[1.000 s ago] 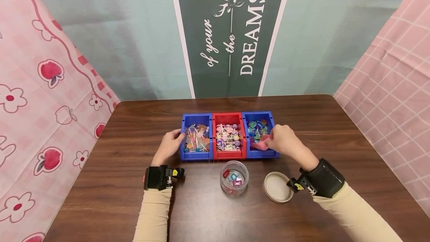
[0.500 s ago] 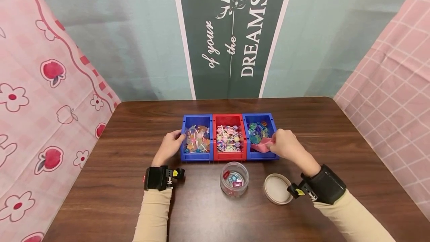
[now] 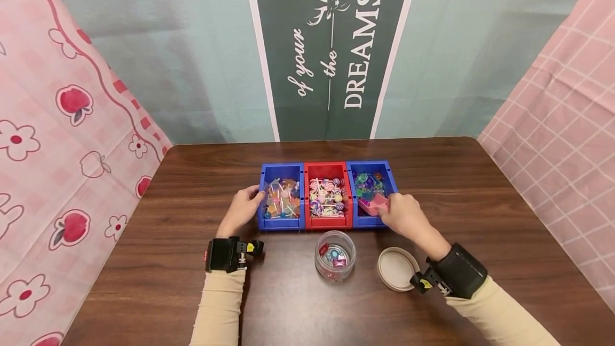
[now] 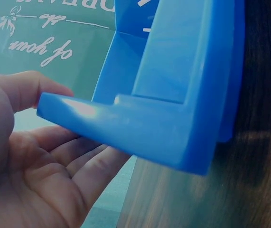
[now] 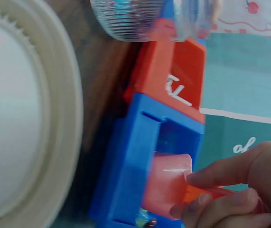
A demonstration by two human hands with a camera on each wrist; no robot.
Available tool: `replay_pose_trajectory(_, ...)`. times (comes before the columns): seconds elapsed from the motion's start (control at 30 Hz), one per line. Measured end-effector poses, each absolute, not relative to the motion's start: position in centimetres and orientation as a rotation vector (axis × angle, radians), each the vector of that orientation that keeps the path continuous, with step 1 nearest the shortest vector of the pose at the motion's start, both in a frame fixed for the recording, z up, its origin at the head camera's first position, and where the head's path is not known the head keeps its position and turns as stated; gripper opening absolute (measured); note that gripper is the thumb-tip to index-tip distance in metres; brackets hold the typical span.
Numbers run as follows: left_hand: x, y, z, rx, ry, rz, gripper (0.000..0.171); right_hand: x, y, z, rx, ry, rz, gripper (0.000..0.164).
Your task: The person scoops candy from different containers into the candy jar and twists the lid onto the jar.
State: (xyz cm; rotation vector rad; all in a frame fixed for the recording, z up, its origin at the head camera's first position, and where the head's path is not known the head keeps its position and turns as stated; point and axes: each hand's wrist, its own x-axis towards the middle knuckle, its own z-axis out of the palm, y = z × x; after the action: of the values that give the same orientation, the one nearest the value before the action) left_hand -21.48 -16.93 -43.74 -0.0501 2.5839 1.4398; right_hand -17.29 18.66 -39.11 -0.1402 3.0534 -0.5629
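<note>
- The right hand [image 3: 405, 217] pinches the handle of a pink scoop [image 3: 373, 205], thumb and fingers pressed on it.
- The scoop is inside the right-hand blue bin [image 3: 371, 222], near its front, beside shiny green and blue candies [image 3: 367, 188]; a purple piece seems to lie at its mouth, though whether in it or under it is hard to tell.
- The left hand [image 3: 242, 208] grips the outer side wall of the left-hand blue bin [image 3: 282, 223], thumb on one face and fingers on the other.
- That bin holds amber and bluish lollipops [image 3: 282, 196] with white sticks.
- Between the two, and touching both, is a red bin [image 3: 329, 222] of striped and swirled lollipops [image 3: 326, 194].
- In front of the red bin, just apart from it, a clear jar [image 3: 334, 275] stands upright and uncovered, with red, blue and magenta wrapped candies [image 3: 339, 262] in it.
- A round, cream-rimmed lid [image 3: 397, 269] lies to the right of the jar, near the right wrist.
- All of these are on a dark wood-grain desk [image 3: 298, 308].
</note>
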Motion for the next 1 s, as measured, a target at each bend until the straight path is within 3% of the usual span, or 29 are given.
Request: replay_pose_trajectory(1.0, -21.5, -16.9, -43.7, -0.089, 2.564, 1.461, 0.047, -16.2, 20.1, -42.5, -0.176, 3.17, -0.809, 0.015)
